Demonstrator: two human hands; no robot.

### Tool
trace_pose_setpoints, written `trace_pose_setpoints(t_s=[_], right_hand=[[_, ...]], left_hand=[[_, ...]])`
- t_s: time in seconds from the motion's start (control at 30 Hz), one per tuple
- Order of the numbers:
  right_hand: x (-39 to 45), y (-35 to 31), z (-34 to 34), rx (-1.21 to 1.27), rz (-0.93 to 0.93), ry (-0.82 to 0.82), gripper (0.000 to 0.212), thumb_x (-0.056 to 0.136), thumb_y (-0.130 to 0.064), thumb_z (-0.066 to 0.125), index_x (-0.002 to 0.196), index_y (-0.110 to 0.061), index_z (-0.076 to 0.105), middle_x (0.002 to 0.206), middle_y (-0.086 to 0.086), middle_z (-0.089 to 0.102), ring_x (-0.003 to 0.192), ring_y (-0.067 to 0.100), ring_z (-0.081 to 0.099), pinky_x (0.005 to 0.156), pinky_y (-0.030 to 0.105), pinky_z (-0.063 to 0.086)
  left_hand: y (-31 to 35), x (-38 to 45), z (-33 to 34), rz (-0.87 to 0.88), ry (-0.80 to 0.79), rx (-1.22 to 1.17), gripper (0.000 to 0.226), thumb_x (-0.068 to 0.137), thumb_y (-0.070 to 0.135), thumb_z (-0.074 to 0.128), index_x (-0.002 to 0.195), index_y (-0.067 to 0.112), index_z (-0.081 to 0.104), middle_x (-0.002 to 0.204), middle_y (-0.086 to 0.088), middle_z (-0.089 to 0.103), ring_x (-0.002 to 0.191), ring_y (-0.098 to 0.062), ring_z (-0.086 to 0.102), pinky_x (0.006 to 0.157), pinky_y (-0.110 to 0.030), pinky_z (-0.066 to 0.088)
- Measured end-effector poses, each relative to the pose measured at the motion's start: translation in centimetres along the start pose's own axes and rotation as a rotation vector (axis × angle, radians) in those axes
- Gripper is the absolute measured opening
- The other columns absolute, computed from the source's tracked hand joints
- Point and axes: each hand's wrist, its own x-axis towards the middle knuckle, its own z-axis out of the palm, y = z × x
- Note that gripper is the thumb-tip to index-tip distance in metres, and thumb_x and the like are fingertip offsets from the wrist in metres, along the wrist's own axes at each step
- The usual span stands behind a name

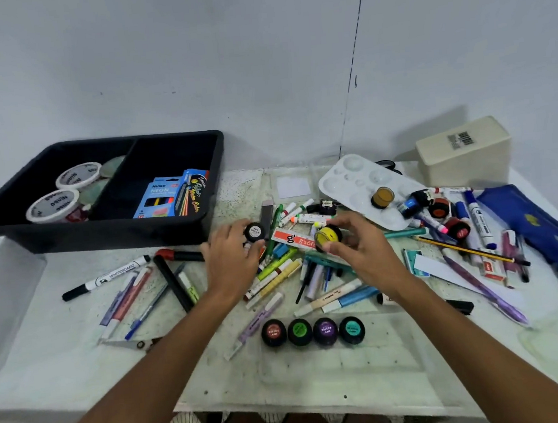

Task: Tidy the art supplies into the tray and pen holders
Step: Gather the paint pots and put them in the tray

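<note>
The black two-compartment tray (pixel 215 169) is set at the table's far left. Right of it, a yellow paint pot (pixel 327 236) is gripped by the right hand (pixel 358 248); just in front of the tray, a black-lidded paint pot (pixel 254 232) is pinched by the left hand (pixel 233 259).

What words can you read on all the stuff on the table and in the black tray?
"WHITEBOARD": black-capped white marker.
"Ninso": two white tub lids in the black tray.
"Ninso NEON": blue box in the tray.
"Water Color": black pack beside it.
"g'soft": red-and-white box.
Paint pot lids, barcode sticker, other pens: too small or blurred.
</note>
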Motion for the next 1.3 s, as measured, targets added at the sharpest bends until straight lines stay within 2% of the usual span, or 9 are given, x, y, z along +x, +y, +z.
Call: trace_pose_setpoints(t_s=[0.17, 0.3, 0.4, 0.47, 0.53, 0.7, 0.87, 0.97, 1.3], right_hand=[[-2.7, 0.3, -2.0, 0.024, -0.024, -0.061, 0.038, 0.079, -0.02, 0.078, 0.108, -0.026, 0.054, 0.11, -0.002, 0.062, 0.086, 0.026, 0.066, 0.079, 0.043, 0.057], [-5.1, 0.7, -4.5, -0.053, -0.054, -0.099, 0.041, 0.068, -0.019, 0.087, 0.1, -0.031, 0.064, 0.1, -0.002, 0.059, 0.077, 0.036, 0.061, 0.069, 0.047, 0.053], [-6.7, 0.9, -6.3, -0.164, -0.071, -0.159, 0.041, 0.062, -0.022, 0.09, 0.088, -0.04, 0.063, 0.098, 0.0, 0.06, 0.08, 0.03, 0.061, 0.071, 0.037, 0.051], [-7.6, 1.1, -7.4, -0.256, -0.076, -0.223, 0.041, 0.062, -0.026, 0.09, 0.086, -0.045, 0.062, 0.093, -0.004, 0.059, 0.082, 0.014, 0.06, 0.07, 0.028, 0.049], [-8.4, 1.5, -8.3, -0.338, -0.097, -0.287, 0.036, 0.068, -0.025, 0.086, 0.09, -0.043, 0.063, 0.089, -0.011, 0.055, 0.076, -0.001, 0.055, 0.065, 0.015, 0.042], [-9.9, 2.3, -8.9, -0.466, -0.115, -0.324, 0.039, 0.076, -0.022, 0.077, 0.114, -0.023, 0.066, 0.094, -0.015, 0.052, 0.072, -0.008, 0.05, 0.062, 0.004, 0.037], [-11.0, 2.9, -7.6, -0.723, -0.184, -0.298, 0.04, 0.081, -0.03, 0.069, 0.119, -0.022, 0.06, 0.113, -0.004, 0.055, 0.098, 0.012, 0.053, 0.079, 0.026, 0.045], [-11.2, 3.5, -7.1, -0.769, -0.249, -0.265, 0.039, 0.084, -0.03, 0.065, 0.121, -0.02, 0.06, 0.116, -0.002, 0.051, 0.108, 0.015, 0.049, 0.08, 0.028, 0.046], [-10.2, 4.0, -7.2, -0.717, -0.251, -0.289, 0.03, 0.079, -0.025, 0.068, 0.106, -0.022, 0.055, 0.106, -0.006, 0.055, 0.094, 0.015, 0.055, 0.071, 0.028, 0.045]], left_hand=[[4.1, -2.1, -2.0, 0.158, -0.132, -0.21, 0.037, 0.083, 0.033, 0.072, 0.115, 0.016, 0.063, 0.102, 0.003, 0.064, 0.092, -0.011, 0.052, 0.083, -0.036, 0.041], [7.8, -4.6, -2.7, 0.312, -0.374, -0.276, 0.033, 0.08, 0.041, 0.074, 0.107, 0.023, 0.064, 0.091, 0.013, 0.063, 0.079, -0.002, 0.052, 0.07, -0.025, 0.04], [9.9, -6.3, -2.5, 0.349, -0.497, -0.275, 0.033, 0.078, 0.042, 0.075, 0.102, 0.022, 0.066, 0.09, 0.011, 0.065, 0.082, -0.007, 0.054, 0.075, -0.031, 0.044], [11.1, -7.4, -2.1, 0.352, -0.532, -0.252, 0.036, 0.075, 0.045, 0.076, 0.103, 0.024, 0.068, 0.091, 0.01, 0.066, 0.085, -0.009, 0.056, 0.079, -0.037, 0.045], [11.7, -8.3, -1.7, 0.372, -0.544, -0.215, 0.038, 0.073, 0.049, 0.075, 0.103, 0.027, 0.069, 0.09, 0.012, 0.066, 0.086, -0.008, 0.055, 0.08, -0.038, 0.041], [12.3, -9.9, -0.5, 0.379, -0.516, -0.145, 0.04, 0.071, 0.052, 0.077, 0.104, 0.032, 0.071, 0.091, 0.022, 0.058, 0.096, -0.004, 0.045, 0.079, -0.031, 0.023], [11.8, -10.8, 0.9, 0.387, -0.46, -0.02, 0.041, 0.075, 0.051, 0.075, 0.109, 0.028, 0.072, 0.103, 0.014, 0.054, 0.102, -0.006, 0.037, 0.077, -0.028, 0.018], [11.5, -10.8, 1.2, 0.418, -0.45, 0.003, 0.042, 0.078, 0.053, 0.071, 0.111, 0.027, 0.071, 0.108, 0.013, 0.054, 0.103, -0.004, 0.036, 0.081, -0.029, 0.019], [11.3, -10.3, 1.5, 0.601, -0.471, 0.061, 0.041, 0.083, 0.047, 0.068, 0.112, 0.018, 0.072, 0.108, 0.002, 0.061, 0.106, -0.019, 0.049, 0.086, -0.041, 0.041]])
